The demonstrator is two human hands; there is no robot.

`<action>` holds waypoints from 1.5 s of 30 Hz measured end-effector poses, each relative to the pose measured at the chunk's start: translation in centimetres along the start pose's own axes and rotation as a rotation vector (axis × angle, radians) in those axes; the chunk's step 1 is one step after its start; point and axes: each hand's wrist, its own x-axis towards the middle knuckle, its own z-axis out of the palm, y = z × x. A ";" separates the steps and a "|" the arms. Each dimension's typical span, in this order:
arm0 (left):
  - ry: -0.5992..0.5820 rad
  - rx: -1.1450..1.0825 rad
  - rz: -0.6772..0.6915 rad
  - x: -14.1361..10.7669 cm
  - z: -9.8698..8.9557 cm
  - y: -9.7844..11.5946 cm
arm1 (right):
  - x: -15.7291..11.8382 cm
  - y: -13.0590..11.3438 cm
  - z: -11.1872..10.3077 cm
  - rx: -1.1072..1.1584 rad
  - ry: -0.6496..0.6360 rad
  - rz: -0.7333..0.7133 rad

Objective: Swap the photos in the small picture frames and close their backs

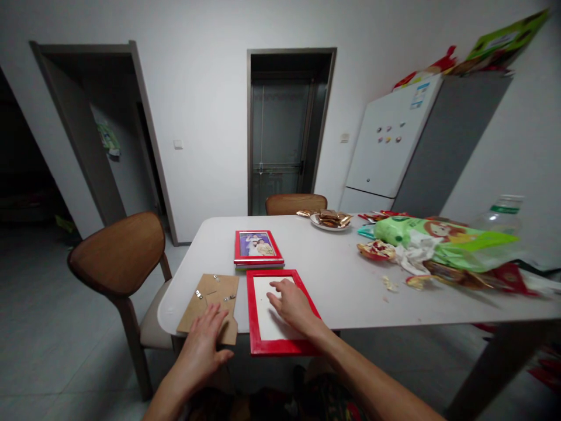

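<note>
My left hand (205,336), fingers spread, is over the lower part of a brown backing board (197,301) with small metal clips on it. Whether the fingertips press on the board I cannot tell. To its right lies a red picture frame (258,348) around a white sheet (264,313); its near end juts past the table edge. Above that sheet is my right hand (291,307), fingers apart, holding nothing. Behind these two lies a stack of red frames, the top framed photo (258,244) showing people.
Across the white table (337,280) are a plate of wrapped snacks (331,219), a piece of opened fruit (377,250), crumpled tissue (414,255), a green bag (412,231) and a clear bottle (499,219). Wooden chairs stand at the left (118,257) and far side (295,204).
</note>
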 end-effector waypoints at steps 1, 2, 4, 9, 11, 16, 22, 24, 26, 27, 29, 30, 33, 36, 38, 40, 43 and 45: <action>0.017 0.077 -0.057 0.0 -0.4 -1.0 | -0.3 -1.2 0.2 0.031 -0.016 -0.060; 0.032 0.146 -0.111 0.1 -0.7 -1.9 | -0.6 -2.3 0.6 0.050 -0.040 -0.113; 0.049 0.250 -0.199 0.3 -0.7 -3.1 | -1.1 -4.6 1.5 0.059 -0.089 -0.194; 0.109 0.367 -0.217 0.7 0.5 -4.1 | -1.9 -8.3 4.3 -0.050 -0.127 -0.257; 0.125 0.376 -0.201 0.8 0.7 -4.5 | -2.0 -8.9 5.1 -0.087 -0.115 -0.244; 0.115 0.314 -0.173 1.1 0.4 -5.5 | -1.9 -9.3 5.5 -0.047 -0.106 -0.260; 0.156 0.125 -0.081 1.1 -0.3 -2.9 | -2.1 -7.5 2.8 0.199 -0.007 -0.300; 0.174 0.075 -0.045 1.0 -0.2 -1.2 | -2.8 -6.2 1.2 0.240 0.028 -0.302; 0.174 0.033 -0.002 1.0 0.3 0.7 | -3.7 -4.5 -0.3 0.272 0.050 -0.278; 0.166 0.010 0.024 1.0 0.6 1.6 | -4.2 -3.5 -0.9 0.279 0.057 -0.261; 0.134 -0.033 0.079 1.1 1.5 3.3 | -5.2 -1.7 -2.1 0.271 0.065 -0.222; 0.113 -0.052 0.101 1.2 2.0 4.1 | -5.7 -0.9 -2.5 0.259 0.064 -0.202; 0.050 -0.088 0.148 1.6 3.3 6.0 | -6.8 1.3 -3.4 0.210 0.056 -0.140; 0.019 -0.110 0.183 2.2 4.3 7.2 | -7.3 2.8 -3.7 0.175 0.063 -0.082; 0.015 -0.120 0.208 2.5 4.7 7.6 | -7.5 3.5 -3.6 0.160 0.064 -0.060; 0.013 -0.113 0.222 2.7 4.9 7.7 | -7.5 4.0 -3.3 0.144 0.054 -0.049; 0.002 -0.065 0.219 2.9 4.8 7.5 | -7.4 4.6 -2.8 0.106 0.033 -0.047; -0.015 -0.027 0.218 3.1 4.6 7.4 | -7.2 4.8 -2.3 0.062 0.030 -0.054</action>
